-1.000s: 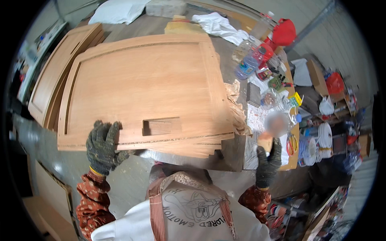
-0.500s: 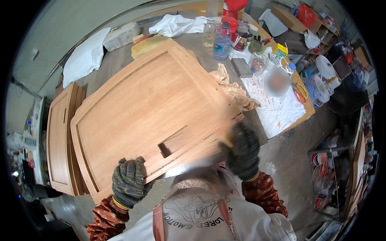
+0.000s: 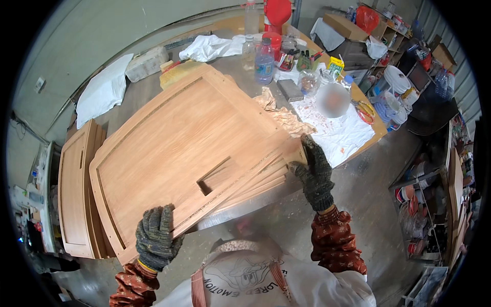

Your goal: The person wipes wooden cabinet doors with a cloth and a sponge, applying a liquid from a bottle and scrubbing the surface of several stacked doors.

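A large light-brown wooden panel [image 3: 169,138] with a raised border and a rectangular cut-out [image 3: 204,187] lies at a slant on top of other panels [image 3: 255,187]. My left hand [image 3: 156,236], in a dark knitted glove, grips the panel's near left edge, fingers on top and thumb below. In a matching glove, my right hand [image 3: 314,171] is at the panel's right corner. It is closed on a tan pad [image 3: 294,151], perhaps sandpaper, pressed against that corner; the glove partly hides it.
More wooden panels [image 3: 74,189] lean upright at the table's left. Crumpled brown paper [image 3: 281,112], a dark grey block [image 3: 290,90], plastic bottles [image 3: 264,64] and red-handled scissors [image 3: 364,112] lie beyond, near a stained white cloth [image 3: 345,133]. A crowded shelf [image 3: 419,204] stands right.
My right hand has moved up along the panel's right edge to its corner with the tan pad. My left hand keeps its grip. The whole view has shifted slightly.
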`<act>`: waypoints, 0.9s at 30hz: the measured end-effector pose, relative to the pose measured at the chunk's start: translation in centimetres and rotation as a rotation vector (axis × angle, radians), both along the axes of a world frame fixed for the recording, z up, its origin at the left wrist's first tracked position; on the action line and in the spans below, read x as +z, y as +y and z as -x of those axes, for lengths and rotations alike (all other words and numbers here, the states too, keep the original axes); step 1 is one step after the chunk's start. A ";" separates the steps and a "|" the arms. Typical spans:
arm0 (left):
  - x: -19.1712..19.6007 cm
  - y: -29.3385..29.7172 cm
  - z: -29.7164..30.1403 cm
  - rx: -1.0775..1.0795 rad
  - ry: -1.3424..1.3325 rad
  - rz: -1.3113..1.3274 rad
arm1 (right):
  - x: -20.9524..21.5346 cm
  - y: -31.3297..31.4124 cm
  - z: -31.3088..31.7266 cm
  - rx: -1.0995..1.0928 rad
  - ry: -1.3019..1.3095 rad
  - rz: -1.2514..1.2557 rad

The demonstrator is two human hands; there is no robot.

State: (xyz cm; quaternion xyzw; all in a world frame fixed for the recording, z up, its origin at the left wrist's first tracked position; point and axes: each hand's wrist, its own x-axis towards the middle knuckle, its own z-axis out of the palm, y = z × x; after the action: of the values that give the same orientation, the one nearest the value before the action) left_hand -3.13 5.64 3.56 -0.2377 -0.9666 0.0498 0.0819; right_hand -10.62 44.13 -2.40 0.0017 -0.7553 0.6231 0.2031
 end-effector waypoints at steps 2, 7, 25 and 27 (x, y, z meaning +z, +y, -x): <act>-0.4 -0.7 -0.2 -0.027 -0.009 -0.046 | -1.0 0.9 -0.1 0.061 -0.074 0.322; -0.3 -2.9 -0.8 -0.031 -0.100 -0.021 | -2.5 1.3 -2.3 0.086 -0.043 0.371; 0.0 -8.1 -5.3 -0.021 0.016 0.010 | 1.6 1.1 2.4 -0.082 0.315 -0.610; 0.0 -8.0 -5.1 -0.033 0.018 0.005 | 1.9 -1.0 1.1 -0.061 0.459 -0.698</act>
State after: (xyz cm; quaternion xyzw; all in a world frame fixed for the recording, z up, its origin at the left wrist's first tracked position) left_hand 1.92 -2.38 3.53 -0.2534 -0.9616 0.0529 0.0908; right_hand -11.70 43.18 -0.55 0.1868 -0.8561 0.3070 0.3715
